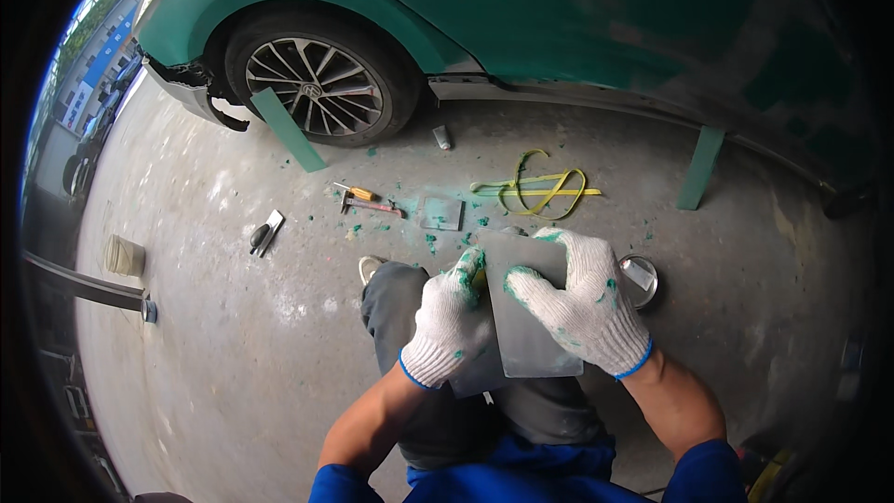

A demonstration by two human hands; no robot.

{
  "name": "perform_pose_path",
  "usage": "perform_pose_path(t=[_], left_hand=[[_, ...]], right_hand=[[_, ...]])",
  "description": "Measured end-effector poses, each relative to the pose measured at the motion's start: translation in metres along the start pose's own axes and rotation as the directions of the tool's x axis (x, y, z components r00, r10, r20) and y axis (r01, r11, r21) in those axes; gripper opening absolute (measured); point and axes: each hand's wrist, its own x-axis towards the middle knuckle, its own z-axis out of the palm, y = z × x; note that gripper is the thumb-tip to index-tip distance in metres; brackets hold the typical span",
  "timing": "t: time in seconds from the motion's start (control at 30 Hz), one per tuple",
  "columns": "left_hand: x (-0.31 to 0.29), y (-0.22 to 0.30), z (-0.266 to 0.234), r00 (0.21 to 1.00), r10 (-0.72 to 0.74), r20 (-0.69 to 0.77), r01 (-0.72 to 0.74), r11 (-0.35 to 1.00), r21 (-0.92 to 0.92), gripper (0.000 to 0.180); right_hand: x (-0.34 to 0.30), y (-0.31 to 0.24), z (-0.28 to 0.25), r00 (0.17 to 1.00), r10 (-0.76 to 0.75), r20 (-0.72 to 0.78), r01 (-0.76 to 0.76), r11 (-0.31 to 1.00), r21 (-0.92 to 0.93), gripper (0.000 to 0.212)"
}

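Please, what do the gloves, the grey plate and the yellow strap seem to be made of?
Gloves: probably knitted cotton or blend, matt white; the cuffs show ribbing.
Plate: metal or plastic; the smooth, dull grey surface leaves it open.
Strap: perhaps fabric or plastic, bending into loops; finish unclear.

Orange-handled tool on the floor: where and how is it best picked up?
Likely by its orange handle, pinched across from above: it is thicker than the slim shaft, and a reddish tool lies close on the near side.
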Motion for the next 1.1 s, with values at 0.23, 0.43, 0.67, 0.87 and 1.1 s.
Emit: perform_pose_path(t=[0.23,0.43,0.67,0.87,1.1], left_hand=[[0.002,0.006,-0.006,0.999,-0.013,0.041,0.020,0.982,-0.186,0.045],[0.003,0.017,-0.009,0.997,-0.072,-0.001,0.070,0.974,-0.214,0.036],[0.002,0.015,-0.008,0.990,-0.136,0.047,0.143,0.971,-0.190,0.030],[0.002,0.013,-0.014,0.990,-0.127,0.060,0.139,0.939,-0.313,0.037],[0.004,0.011,-0.022,0.991,-0.108,0.082,0.122,0.972,-0.203,0.033]], right_hand=[[0.008,0.000,-0.002,0.995,0.066,-0.073,-0.055,0.988,0.146,0.029],[0.013,0.012,-0.001,0.970,-0.008,-0.243,-0.011,0.997,-0.074,0.035],[0.015,-0.004,-0.004,1.000,0.002,0.026,-0.001,0.999,-0.043,0.026],[0.017,-0.002,-0.010,0.997,0.064,-0.041,-0.061,0.997,0.056,0.029],[0.015,-0.006,-0.004,0.997,-0.022,-0.080,0.020,0.999,-0.027,0.027]])
